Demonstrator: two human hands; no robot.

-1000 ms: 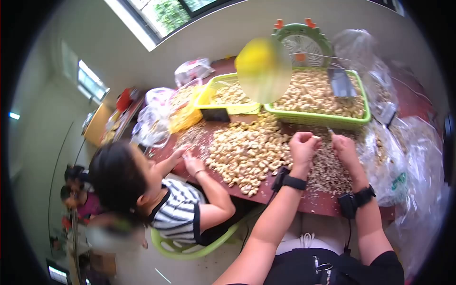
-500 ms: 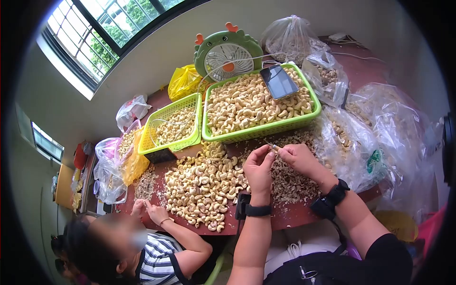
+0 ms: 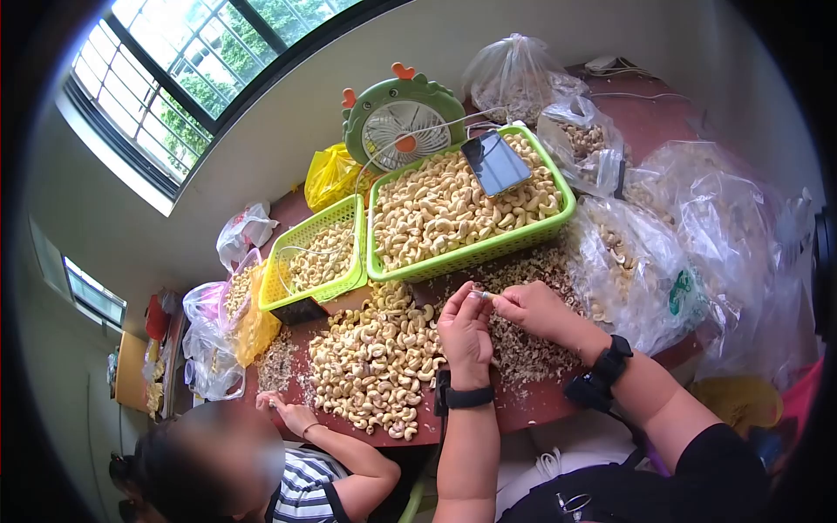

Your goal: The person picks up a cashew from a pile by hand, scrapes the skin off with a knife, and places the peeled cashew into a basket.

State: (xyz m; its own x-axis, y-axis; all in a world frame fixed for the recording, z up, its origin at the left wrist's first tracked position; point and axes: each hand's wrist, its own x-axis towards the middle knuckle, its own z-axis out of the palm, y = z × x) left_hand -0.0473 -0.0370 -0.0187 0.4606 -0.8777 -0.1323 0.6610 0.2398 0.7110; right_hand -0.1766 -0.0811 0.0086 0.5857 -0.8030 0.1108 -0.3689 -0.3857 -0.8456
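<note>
My right hand (image 3: pixel 534 309) is closed around a small thin tool (image 3: pixel 484 295) with a pale handle, whose tip points left. The tip meets the fingers of my left hand (image 3: pixel 466 336), which are pinched together; what they hold is too small to make out. Both hands are over the front part of the red table, above a heap of brown skin scraps (image 3: pixel 532 353). Just left of my left hand lies a big pile of cashew nuts (image 3: pixel 375 357). Beyond my hands stands a large green basket (image 3: pixel 475 254) full of cashews, with a phone (image 3: pixel 496 163) on top.
A smaller green basket (image 3: pixel 316 296) of cashews stands left of the large one. Behind them is a green fan (image 3: pixel 404 126). Plastic bags of nuts (image 3: pixel 641 261) crowd the right side. At the left front, another person (image 3: pixel 305 479) sits with a hand (image 3: pixel 288 412) at the table edge.
The view has shifted and tilted slightly. My hands remain together with the tool between them. The other person's head has come nearer the table, and only one of that person's hands now shows clearly.
</note>
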